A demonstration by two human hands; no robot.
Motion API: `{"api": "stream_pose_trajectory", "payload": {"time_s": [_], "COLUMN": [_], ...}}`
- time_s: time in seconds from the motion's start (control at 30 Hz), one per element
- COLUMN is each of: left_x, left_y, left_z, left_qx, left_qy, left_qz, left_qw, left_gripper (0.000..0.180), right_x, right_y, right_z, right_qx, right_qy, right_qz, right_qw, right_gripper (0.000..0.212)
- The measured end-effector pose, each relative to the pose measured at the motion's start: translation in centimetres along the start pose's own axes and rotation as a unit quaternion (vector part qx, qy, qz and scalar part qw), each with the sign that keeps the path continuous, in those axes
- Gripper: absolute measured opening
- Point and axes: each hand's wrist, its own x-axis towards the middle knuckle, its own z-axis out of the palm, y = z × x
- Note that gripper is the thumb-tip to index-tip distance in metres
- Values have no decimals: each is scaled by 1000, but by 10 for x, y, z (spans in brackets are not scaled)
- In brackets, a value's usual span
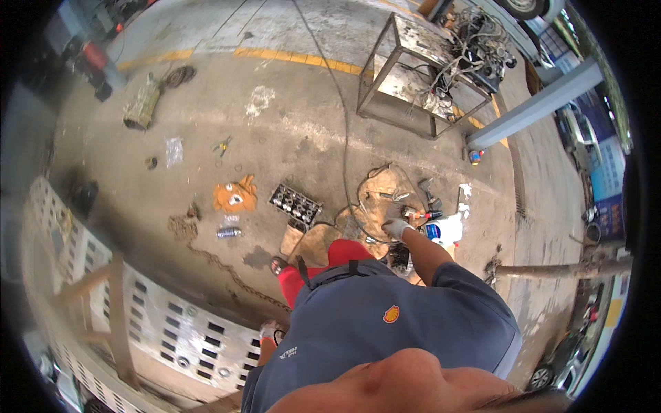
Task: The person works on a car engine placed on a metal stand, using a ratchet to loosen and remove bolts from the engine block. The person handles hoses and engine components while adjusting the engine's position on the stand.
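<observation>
My right hand (397, 228), in a pale glove, reaches down over brown cardboard (377, 186) spread on the floor. Its fingers look apart, and I see nothing held in them. Small metal tools lie on the cardboard near it, too small to name. To its right are a white jug (449, 229) with a blue label and a dark power tool (429, 195). A metal block with rows of round openings (295, 204), like an engine cylinder head, rests left of the cardboard. My left hand (270, 329), also gloved, hangs low beside my body; its fingers are unclear.
A perforated metal ramp (165, 323) runs along the left, with a chain (234, 275) beside it. An orange cloth (234, 195) and a can (228, 233) lie nearby. A cable (337, 89) crosses the floor. Beyond stands a metal table (413, 41) bearing engine parts, near a grey post (537, 103).
</observation>
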Motion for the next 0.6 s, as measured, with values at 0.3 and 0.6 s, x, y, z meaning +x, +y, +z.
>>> {"api": "stream_pose_trajectory", "payload": {"time_s": [0.3,0.6], "left_x": [115,167], "left_y": [274,434], "left_z": [-170,1], "left_qx": [143,0], "left_qy": [37,13], "left_qz": [197,121], "left_qw": [969,993], "left_gripper": [22,18], "right_x": [-32,115], "right_y": [53,55], "right_z": [38,12], "right_qx": [214,133], "right_qy": [25,-85], "right_qz": [219,289], "right_qw": [952,944], "right_gripper": [19,18]}}
